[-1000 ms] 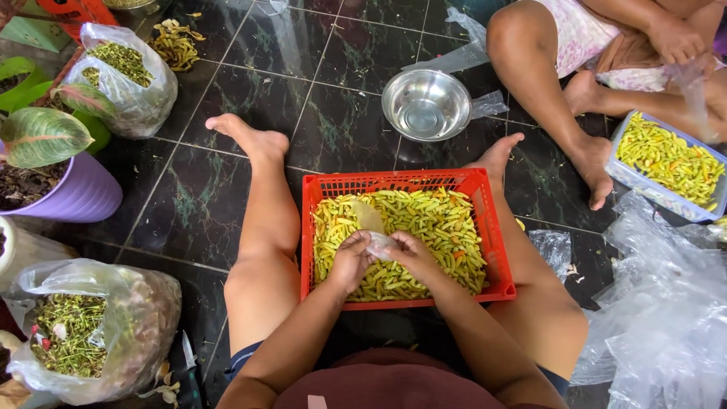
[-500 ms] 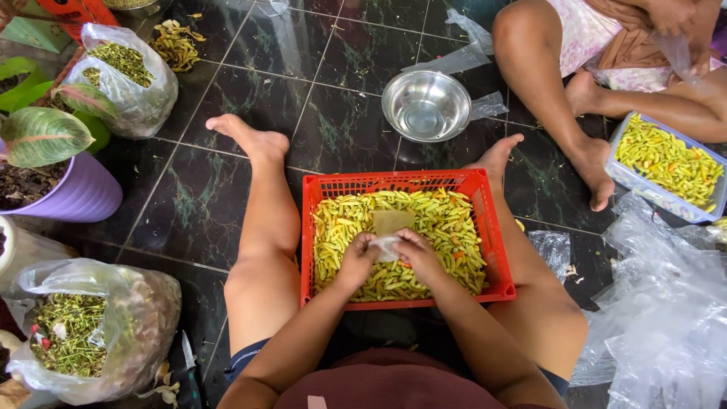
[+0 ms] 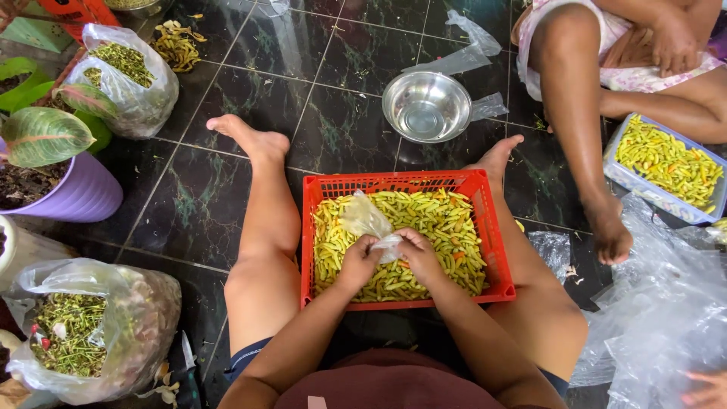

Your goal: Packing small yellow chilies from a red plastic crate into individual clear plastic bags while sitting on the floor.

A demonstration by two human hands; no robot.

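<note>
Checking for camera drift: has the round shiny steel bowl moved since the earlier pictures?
No. The round shiny steel bowl sits at the same floor-tile joint, just beyond the red plastic crate.

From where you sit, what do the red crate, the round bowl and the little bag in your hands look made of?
Red crate: likely moulded plastic, matte, with slotted walls.
Round bowl: metal, probably steel; it shines and mirrors light.
Little bag: thin clear plastic film, crinkled, held by left hand and right hand.

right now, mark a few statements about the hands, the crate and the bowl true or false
1. Both hands, left hand and right hand, hold a clear plastic bag. True.
2. The red crate is empty. False: it is full of yellow-green chillies.
3. The steel bowl holds chillies. False: it is empty.
4. The crate sits between the person's legs. True.
5. The plant pot is purple. True.
</note>
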